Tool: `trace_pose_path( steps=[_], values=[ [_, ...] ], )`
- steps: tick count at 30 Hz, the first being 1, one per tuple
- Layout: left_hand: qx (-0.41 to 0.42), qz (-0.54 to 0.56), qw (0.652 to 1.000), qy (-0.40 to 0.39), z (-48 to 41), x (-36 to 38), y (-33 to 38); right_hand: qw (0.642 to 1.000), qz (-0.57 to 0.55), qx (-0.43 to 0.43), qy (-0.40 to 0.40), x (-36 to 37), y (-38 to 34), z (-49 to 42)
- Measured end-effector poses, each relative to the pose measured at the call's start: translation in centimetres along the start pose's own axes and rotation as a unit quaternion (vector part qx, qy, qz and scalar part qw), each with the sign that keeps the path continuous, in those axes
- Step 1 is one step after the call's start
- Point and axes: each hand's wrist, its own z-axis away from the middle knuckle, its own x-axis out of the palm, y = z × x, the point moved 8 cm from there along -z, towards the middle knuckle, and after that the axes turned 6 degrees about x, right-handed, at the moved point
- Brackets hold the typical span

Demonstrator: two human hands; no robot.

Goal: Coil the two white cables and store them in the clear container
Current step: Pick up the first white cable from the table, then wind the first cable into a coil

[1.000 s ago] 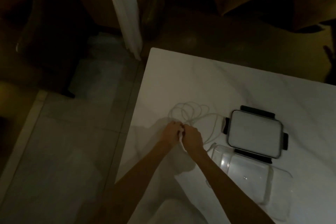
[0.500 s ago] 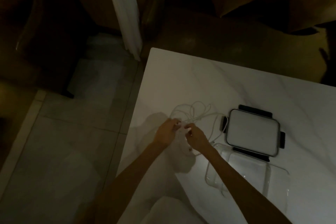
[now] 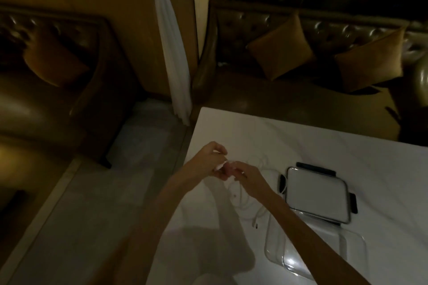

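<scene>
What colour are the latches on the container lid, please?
Black, on the lid; latch seen in the head view.

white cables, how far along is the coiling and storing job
Done: the lid is off, lying beside the open clear container, which looks empty. In hand: left hand and right hand pinch white cable, its loops trailing loose. Left: finish coiling, store both.

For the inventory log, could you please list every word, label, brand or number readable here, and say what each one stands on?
None can be read.
Lid: plain pale top, no print visible.
Clear container: no label or marking visible.
White cable: its plug end is too small and dim to show any marking.
White table: only faint veining, no text.
Cushions and sofa behind: dim, no lettering visible.
</scene>
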Motion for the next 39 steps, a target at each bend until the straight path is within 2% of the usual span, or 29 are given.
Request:
trace_pose_path(
  steps=[3,5,6,8,10,12,15,17,19,21,23,25,27,29,32,33,34,35,36,37,39],
  values=[
    [-0.053,-0.102,0.993,-0.002,2.4,-0.6,2.5,0.997,-0.028,-0.047,0.047,-4.2,-4.8,0.1],
    [-0.039,-0.093,0.994,-0.04,4.1,0.8,5.6,0.989,-0.009,-0.108,0.098,-7.9,-9.0,0.7],
    [-0.008,-0.081,0.995,-0.061,4.8,1.7,8.0,0.983,-0.01,-0.133,0.126,-10.1,-11.3,1.4],
    [0.081,-0.036,0.988,-0.126,6.4,4.0,12.8,0.973,-0.101,-0.143,0.152,-13.8,-14.3,2.4],
    [0.181,0.042,0.96,-0.207,8.6,6.9,18.4,0.949,-0.198,-0.18,0.168,-17.0,-17.1,3.9],
    [0.255,0.105,0.931,-0.237,9.8,9.0,23.1,0.937,-0.219,-0.221,0.158,-18.7,-19.6,5.2],
    [0.319,0.147,0.917,-0.188,9.0,11.3,29.0,0.949,-0.209,-0.181,0.151,-20.0,-20.2,6.8],
    [0.365,0.109,0.916,-0.122,7.9,12.6,32.3,0.956,-0.162,-0.196,0.145,-20.6,-20.1,9.4],
    [0.397,0.021,0.916,-0.05,6.8,13.9,34.9,0.956,-0.097,-0.236,0.147,-22.3,-19.8,12.9],
    [0.429,-0.096,0.898,-0.001,6.3,16.2,36.1,0.953,-0.039,-0.256,0.16,-25.2,-19.8,16.9],
    [0.464,-0.204,0.862,0.006,6.9,20.0,36.3,0.944,0.027,-0.279,0.175,-28.5,-20.5,21.2],
    [0.502,-0.264,0.823,-0.024,8.1,24.5,36.1,0.933,0.117,-0.289,0.178,-31.3,-21.4,25.0],
    [0.526,-0.263,0.806,-0.069,9.6,28.6,36.2,0.912,0.197,-0.295,0.208,-34.1,-21.6,28.3],
    [0.52,-0.217,0.819,-0.114,10.7,32.1,36.1,0.876,0.242,-0.31,0.281,-37.5,-21.7,31.7],
    [0.433,-0.1,0.882,-0.154,11.9,36.6,33.4,0.771,0.27,-0.384,0.431,-42.9,-21.7,38.1],
    [0.414,-0.066,0.89,-0.181,12.7,38.5,32.2,0.741,0.27,-0.408,0.46,-44.3,-21.4,40.0],
    [0.418,-0.049,0.879,-0.223,13.8,40.7,31.2,0.725,0.259,-0.426,0.475,-45.9,-21.1,41.4],
    [0.42,-0.028,0.863,-0.279,15.3,43.1,30.3,0.725,0.236,-0.434,0.48,-47.4,-20.6,42.3],
    [0.409,-0.006,0.851,-0.33,16.5,45.2,29.5,0.74,0.207,-0.427,0.477,-48.8,-19.7,42.5],
    [0.383,0.033,0.843,-0.375,17.5,46.9,29.1,0.769,0.17,-0.408,0.461,-50.0,-18.8,42.1],
    [0.36,0.116,0.83,-0.41,18.5,48.9,30.0,0.847,0.067,-0.343,0.399,-51.1,-15.8,39.8]
  ],
)
